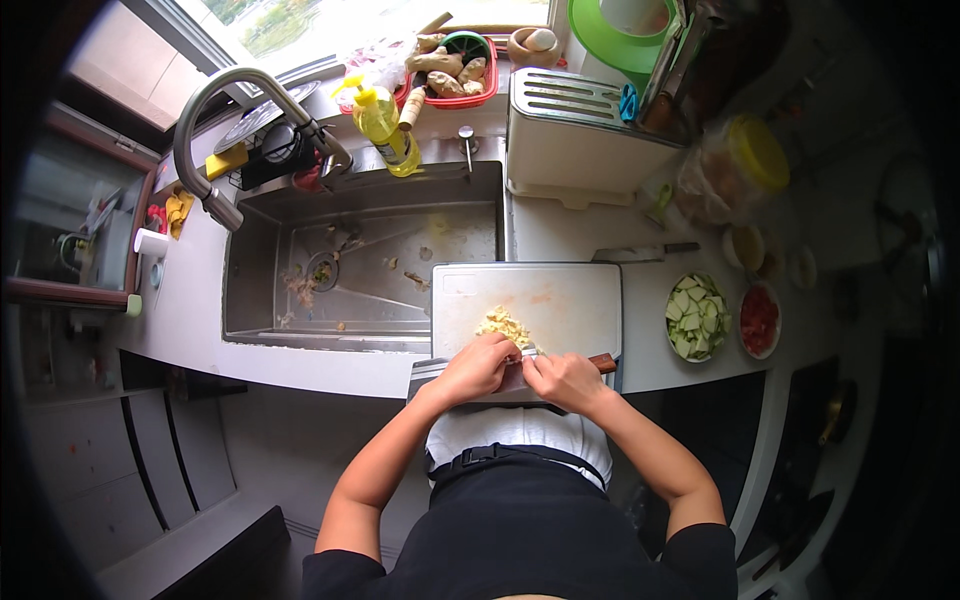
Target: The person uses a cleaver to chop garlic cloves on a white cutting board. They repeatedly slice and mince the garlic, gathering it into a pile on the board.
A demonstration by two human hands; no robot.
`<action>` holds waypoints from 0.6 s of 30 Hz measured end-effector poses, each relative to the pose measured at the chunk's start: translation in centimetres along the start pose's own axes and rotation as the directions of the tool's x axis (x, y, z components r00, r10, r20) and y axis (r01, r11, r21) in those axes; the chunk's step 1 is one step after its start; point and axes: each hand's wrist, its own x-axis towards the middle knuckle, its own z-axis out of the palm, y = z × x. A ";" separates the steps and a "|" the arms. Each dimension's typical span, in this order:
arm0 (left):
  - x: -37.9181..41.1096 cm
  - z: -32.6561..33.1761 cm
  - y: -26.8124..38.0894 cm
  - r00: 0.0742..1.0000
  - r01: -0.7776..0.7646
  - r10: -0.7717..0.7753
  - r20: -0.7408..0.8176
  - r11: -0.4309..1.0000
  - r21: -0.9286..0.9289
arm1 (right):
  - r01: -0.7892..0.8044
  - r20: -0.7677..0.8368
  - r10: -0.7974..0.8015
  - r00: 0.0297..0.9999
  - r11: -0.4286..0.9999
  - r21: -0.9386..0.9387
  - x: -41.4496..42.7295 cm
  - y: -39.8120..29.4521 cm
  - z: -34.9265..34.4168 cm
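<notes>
My left hand (480, 365) and my right hand (564, 379) meet over the near edge of a white cutting board (577, 300). Pinched between their fingertips is a small pale piece (529, 351), too small to name surely. Just beyond my fingers lies a heap of chopped pale-yellow pieces (501, 324), perhaps garlic or ginger. A brown wooden knife handle (602, 363) shows beside my right hand; the blade is mostly hidden beneath my hands.
The board overlaps a steel sink (375, 247) holding food scraps, with an arched faucet (199, 150) above. Rightward are another knife (637, 253), a bowl of cut green squash (697, 316) and a bowl of red pieces (759, 320). Behind stands a knife block (585, 142).
</notes>
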 end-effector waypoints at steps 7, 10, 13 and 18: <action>0.5 0.3 -1.2 0.963 -0.072 0.072 -0.261 0.997 0.010 | 0.041 0.014 -0.041 0.999 0.999 -0.021 0.4 -0.1 -0.6; -1.2 -2.2 -2.1 0.992 0.099 -0.100 -0.080 0.995 -0.019 | 0.000 0.009 0.000 1.000 1.000 0.011 -0.4 0.2 -0.8; -1.6 -2.3 -2.3 0.989 0.148 -0.148 0.021 0.989 -0.003 | -0.018 0.015 0.017 1.000 0.999 0.032 -0.7 0.4 -1.1; 0.1 -0.7 -2.6 0.989 0.000 -0.010 -0.147 0.998 -0.070 | -0.023 0.017 0.022 1.000 1.000 0.009 -1.2 0.2 -1.6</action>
